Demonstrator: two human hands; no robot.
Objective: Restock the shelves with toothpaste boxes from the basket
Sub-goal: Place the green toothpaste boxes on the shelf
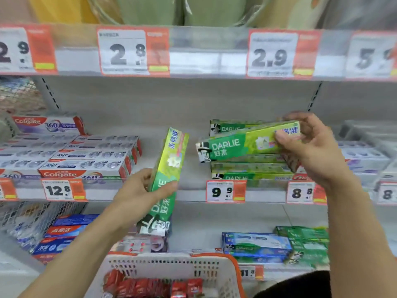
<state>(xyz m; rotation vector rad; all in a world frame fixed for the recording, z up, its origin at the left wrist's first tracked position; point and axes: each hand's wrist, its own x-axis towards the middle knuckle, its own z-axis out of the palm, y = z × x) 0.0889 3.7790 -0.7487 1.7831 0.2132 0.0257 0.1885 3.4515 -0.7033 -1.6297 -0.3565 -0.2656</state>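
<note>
My left hand (140, 190) grips a green Darlie toothpaste box (169, 160) near its middle, held almost upright in front of the middle shelf (133, 192). My right hand (313, 147) pinches the right end of a second green Darlie box (234, 146), lying nearly level just over a stack of the same green boxes (251, 168) on that shelf. Below, the white basket (171, 260) with an orange rim holds several red toothpaste boxes (150, 287).
Stacks of white Colgate 360 boxes (86, 160) fill the left of the middle shelf, grey-white boxes (365, 155) its right. The lower shelf carries blue and red boxes (62, 235) and blue and green Darlie boxes (257, 244). Price tags (225, 191) line the shelf edges.
</note>
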